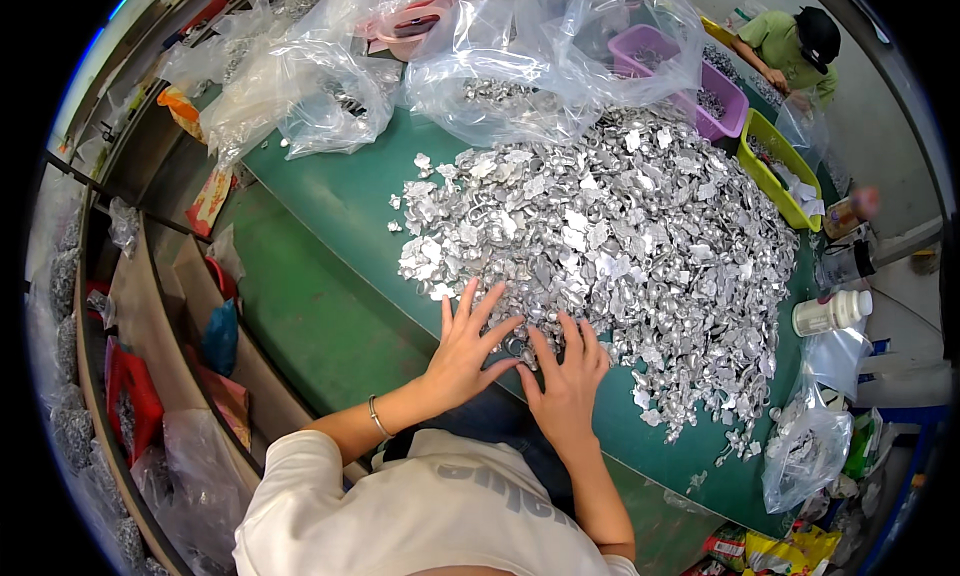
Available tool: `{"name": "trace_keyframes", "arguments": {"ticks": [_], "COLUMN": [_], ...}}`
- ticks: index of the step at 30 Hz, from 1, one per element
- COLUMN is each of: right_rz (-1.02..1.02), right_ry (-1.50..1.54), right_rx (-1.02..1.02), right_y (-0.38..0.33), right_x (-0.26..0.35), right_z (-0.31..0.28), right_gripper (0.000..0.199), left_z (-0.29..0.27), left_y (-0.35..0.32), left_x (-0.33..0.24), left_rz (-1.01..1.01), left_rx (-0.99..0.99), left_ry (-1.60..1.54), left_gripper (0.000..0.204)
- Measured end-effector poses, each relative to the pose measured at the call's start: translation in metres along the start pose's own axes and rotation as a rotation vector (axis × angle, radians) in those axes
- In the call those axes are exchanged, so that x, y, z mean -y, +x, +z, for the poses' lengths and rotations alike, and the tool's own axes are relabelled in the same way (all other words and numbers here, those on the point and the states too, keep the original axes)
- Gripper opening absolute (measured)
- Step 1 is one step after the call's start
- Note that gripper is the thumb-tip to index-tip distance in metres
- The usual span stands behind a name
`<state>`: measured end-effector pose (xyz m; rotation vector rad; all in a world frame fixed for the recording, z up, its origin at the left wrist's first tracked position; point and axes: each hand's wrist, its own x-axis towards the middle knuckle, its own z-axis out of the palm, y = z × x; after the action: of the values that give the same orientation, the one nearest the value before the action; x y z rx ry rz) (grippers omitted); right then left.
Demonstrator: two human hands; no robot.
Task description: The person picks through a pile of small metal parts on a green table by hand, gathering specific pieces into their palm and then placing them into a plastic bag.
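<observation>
1. Nearest the camera, at six o'clock, a white short-sleeved shirt is seen from above, with both bare forearms reaching forward from it; a thin bangle is worn on the left wrist.
2. The left hand is laid flat with fingers fanned wide, its fingertips resting on the near edge of the heap; nothing is held in its grip.
3. The right hand, just beside it, is likewise spread palm-down on the pieces, its grip open and empty.
4. The large heap of small silver metal pieces mixed with whitish flakes is spread over the centre of the green table, extending from the hands toward one o'clock.
5. The pieces are judged light singly but heavy in bulk, stiff, loose and prone to sliding; thin edges may be sharp. They are best raked or pinched at the heap's near edge, not scooped deep.
6. At twelve o'clock, crumpled clear plastic bags holding more pieces are piled.
7. At one to two o'clock a purple plastic tub and a yellow-green plastic tray are set, with another person in a green top beyond.
8. At three o'clock a white plastic bottle lies on its side.
</observation>
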<state>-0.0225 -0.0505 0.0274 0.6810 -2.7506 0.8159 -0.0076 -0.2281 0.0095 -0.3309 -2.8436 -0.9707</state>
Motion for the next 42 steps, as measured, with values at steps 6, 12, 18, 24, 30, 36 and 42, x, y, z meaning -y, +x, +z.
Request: {"name": "trace_keyframes", "arguments": {"ticks": [6,12,18,24,30,36,42], "right_rz": [-0.017,0.104,0.251,0.122,0.134,0.209,0.173], "right_ry": [-0.113,-0.165,-0.218,-0.079,-0.165,-0.161,-0.155], "right_rx": [0.017,-0.079,-0.211,-0.112,-0.141,-0.247,-0.121], "right_y": [-0.023,-0.044,-0.048,-0.021,-0.055,-0.069,-0.060], "right_x": [-0.021,-0.031,-0.037,-0.016,-0.049,-0.056,-0.043], "right_z": [0.003,-0.017,-0.029,-0.026,-0.026,-0.048,-0.028], "right_gripper": [0.028,0.019,0.020,0.026,0.013,0.017,0.024], "left_z": [0.001,-0.002,-0.011,-0.018,-0.014,0.035,0.048], "left_y": [0.006,0.012,0.018,0.018,0.013,0.024,0.043], "left_x": [0.015,0.020,0.024,0.016,-0.005,-0.041,-0.050], "left_rz": [0.021,0.008,-0.004,-0.015,0.049,0.339,0.399], "left_rx": [-0.043,-0.057,-0.024,0.015,0.003,0.131,0.147], "left_ry": [-0.070,-0.126,-0.171,-0.097,-0.078,-0.368,-0.147], "left_gripper": [0.052,0.051,0.047,0.048,0.050,0.046,0.049]}}
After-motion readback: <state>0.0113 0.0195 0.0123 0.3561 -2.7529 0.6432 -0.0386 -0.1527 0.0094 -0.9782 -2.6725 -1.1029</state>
